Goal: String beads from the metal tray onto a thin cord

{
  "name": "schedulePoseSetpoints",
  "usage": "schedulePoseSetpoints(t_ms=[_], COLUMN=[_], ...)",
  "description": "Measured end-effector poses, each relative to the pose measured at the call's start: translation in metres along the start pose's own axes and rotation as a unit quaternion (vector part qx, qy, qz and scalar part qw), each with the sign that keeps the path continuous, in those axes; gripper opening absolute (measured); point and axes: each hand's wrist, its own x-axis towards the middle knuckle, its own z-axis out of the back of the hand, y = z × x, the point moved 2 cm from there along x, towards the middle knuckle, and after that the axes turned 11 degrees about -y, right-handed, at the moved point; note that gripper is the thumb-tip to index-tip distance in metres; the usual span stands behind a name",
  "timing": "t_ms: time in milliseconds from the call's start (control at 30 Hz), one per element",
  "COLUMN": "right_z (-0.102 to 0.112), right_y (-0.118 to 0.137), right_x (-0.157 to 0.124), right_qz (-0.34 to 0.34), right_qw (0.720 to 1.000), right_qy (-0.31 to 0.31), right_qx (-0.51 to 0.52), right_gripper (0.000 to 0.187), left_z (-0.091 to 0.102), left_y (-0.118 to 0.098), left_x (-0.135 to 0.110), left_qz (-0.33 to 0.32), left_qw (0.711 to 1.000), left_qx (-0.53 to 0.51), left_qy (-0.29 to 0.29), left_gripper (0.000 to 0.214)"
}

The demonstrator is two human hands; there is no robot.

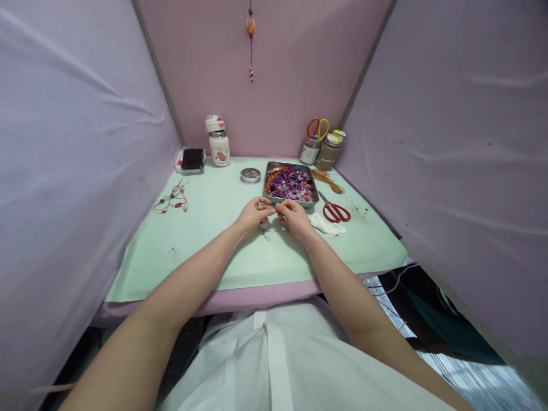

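Observation:
My left hand [256,214] and my right hand [293,216] meet fingertip to fingertip just in front of a metal tray [317,198]. Both are closed in a pinch on a thin beaded cord [264,228]. Purple beads and a small loop of it hang below my left hand, and a fine strand runs toward the right. The part between my fingertips is too small to make out. Inside the tray lie many purple, orange and clear beads [291,182].
Red-handled scissors [336,213] and a white cloth [327,225] lie right of my hands. Orange cords [329,180], a jar [329,155] and a scissors holder [310,152] are behind. A round tin [250,174], bottle [220,148], phone [193,159] and finished beaded cords [173,198] sit left.

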Motion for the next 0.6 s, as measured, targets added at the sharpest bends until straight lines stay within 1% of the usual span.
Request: schedulePoseSetpoints(t_ms=[100, 200, 267, 300, 367, 400, 467, 533, 600], right_z=[-0.001, 0.0, 0.0, 0.001, 0.002, 0.002, 0.0, -0.002, -0.003], right_y=[0.0, -0.001, 0.0, 0.001, 0.006, 0.008, 0.012, 0.013, 0.013], right_x=[-0.001, 0.0, 0.001, 0.001, 0.0, -0.001, -0.004, -0.007, -0.009], right_qz=[-0.014, -0.022, -0.001, 0.028, 0.116, 0.164, 0.241, 0.287, 0.31], right_qw=[1.0, 1.0, 0.999, 0.997, 0.983, 0.971, 0.945, 0.926, 0.915], right_qy=[-0.003, -0.003, -0.015, -0.028, -0.057, -0.065, -0.056, -0.034, -0.023], right_qx=[0.008, -0.007, -0.043, -0.07, -0.132, -0.162, -0.212, -0.242, -0.257], right_gripper=[0.033, 0.032, 0.03, 0.028, 0.024, 0.021, 0.019, 0.019, 0.02], left_z=[-0.002, -0.002, -0.001, -0.001, 0.001, 0.002, 0.003, 0.003, 0.002], left_y=[-0.001, -0.001, 0.0, 0.001, 0.002, 0.002, 0.002, 0.001, -0.001], left_x=[-0.002, -0.003, -0.001, 0.0, 0.002, 0.002, 0.002, 0.0, -0.003], left_qz=[-0.01, -0.025, -0.049, -0.066, -0.101, -0.119, -0.157, -0.193, -0.221], left_qw=[1.0, 0.998, 0.996, 0.993, 0.985, 0.979, 0.962, 0.939, 0.917], left_qx=[0.029, 0.055, 0.078, 0.096, 0.14, 0.165, 0.221, 0.28, 0.33], left_qy=[0.004, -0.002, -0.009, -0.013, -0.02, -0.023, -0.033, -0.042, -0.045], left_gripper=[0.034, 0.032, 0.031, 0.031, 0.032, 0.033, 0.034, 0.037, 0.043])
